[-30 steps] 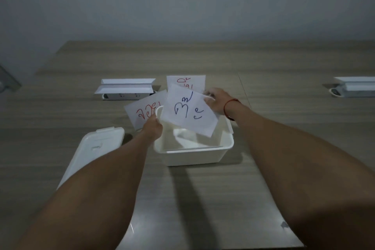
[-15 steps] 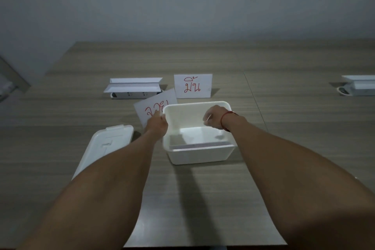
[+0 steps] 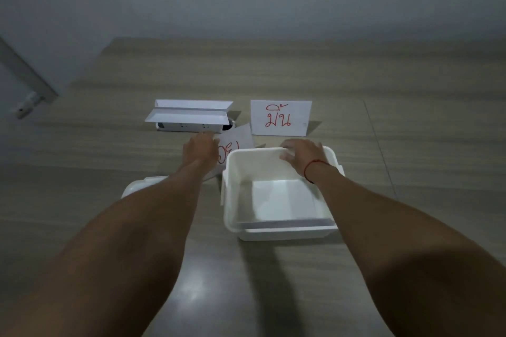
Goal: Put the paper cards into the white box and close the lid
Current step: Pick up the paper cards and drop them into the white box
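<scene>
The open white box (image 3: 232, 200) stands on the wooden table right of centre, with white paper cards (image 3: 279, 200) lying flat on its bottom. Its lid (image 3: 134, 189) rests on the table to the left, mostly hidden under my left forearm. My left hand (image 3: 200, 150) grips the left edge of a paper card with red writing (image 3: 236, 142), just beyond the box's far left corner. My right hand (image 3: 304, 154) hovers over the box's far rim, fingers spread and empty. Another card with red writing (image 3: 280, 117) stands behind the box.
A white socket unit with open flaps (image 3: 189, 117) sits at the back left, just beyond my left hand. A grey wall closes off the far end of the table. A small object (image 3: 26, 104) lies off the table's left edge.
My right hand let the blue-lettered card drop into the box and now reaches over the far rim. My left hand still holds the red-lettered card and has shifted slightly away from me.
</scene>
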Tool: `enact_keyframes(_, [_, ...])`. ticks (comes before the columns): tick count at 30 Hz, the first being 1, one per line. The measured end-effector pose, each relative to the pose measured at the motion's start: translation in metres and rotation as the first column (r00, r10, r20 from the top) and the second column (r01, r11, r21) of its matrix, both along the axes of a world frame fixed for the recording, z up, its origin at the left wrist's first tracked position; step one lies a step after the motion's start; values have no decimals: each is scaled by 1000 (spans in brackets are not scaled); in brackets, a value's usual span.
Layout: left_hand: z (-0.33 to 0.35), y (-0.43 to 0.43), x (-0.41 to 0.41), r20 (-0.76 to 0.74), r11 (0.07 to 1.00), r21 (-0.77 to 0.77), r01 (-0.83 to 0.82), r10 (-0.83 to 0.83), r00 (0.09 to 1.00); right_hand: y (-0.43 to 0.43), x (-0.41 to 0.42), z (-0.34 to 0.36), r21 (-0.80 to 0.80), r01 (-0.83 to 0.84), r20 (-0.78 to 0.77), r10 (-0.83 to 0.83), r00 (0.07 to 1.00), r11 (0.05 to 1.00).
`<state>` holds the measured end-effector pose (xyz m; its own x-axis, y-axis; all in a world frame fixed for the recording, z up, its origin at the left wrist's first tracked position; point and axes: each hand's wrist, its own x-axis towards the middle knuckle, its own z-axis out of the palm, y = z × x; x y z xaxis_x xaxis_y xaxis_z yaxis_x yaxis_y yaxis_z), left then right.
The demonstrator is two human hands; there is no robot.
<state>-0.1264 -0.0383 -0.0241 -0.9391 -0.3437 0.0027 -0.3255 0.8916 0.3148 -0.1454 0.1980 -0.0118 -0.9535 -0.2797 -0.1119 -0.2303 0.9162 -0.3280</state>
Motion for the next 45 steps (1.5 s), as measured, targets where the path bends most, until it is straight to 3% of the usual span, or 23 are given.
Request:
enact_keyframes(4, [-13,-7,-13,93,998,-17,55,-53,994,-8,-22,-10,-50,40,-51,-43,998,998])
enact_keyframes(10, [-16,-7,-10,23,993,-103,63,-61,998,-17,-32,-22,-5,76,-86,-76,993,997])
enact_keyframes(17, [39,-14,-7,-254,958,-280,65,-140,957,4,-7,-9,110,232,-10,-233,972,966])
enact_keyframes(20, [71,-5,-6,-388,958,-283,35,-148,910,17,11,3,147,331,41,-340,940,932])
enact_keyframes(25, [101,26,2,-470,947,-281,153,-275,839,30,36,21,17,532,262,-517,815,847])
enact_keyframes(30, [78,66,33,-400,918,-248,308,-387,831,38,59,27,-14,544,305,-514,802,839])
enact_keyframes(34, [41,80,59,-255,876,-246,414,-471,845,39,67,26,-43,570,283,-537,795,821])
enact_keyframes(38, [11,78,82,-74,847,-151,509,-523,849,39,70,25,-74,612,281,-573,770,787])
enact_keyframes(42, [-8,72,96,78,844,21,535,-535,841,33,71,26,-83,640,268,-601,753,764])
enact_keyframes(45, [-4,67,92,35,871,74,486,-489,872,29,72,26,-69,627,250,-595,764,776])
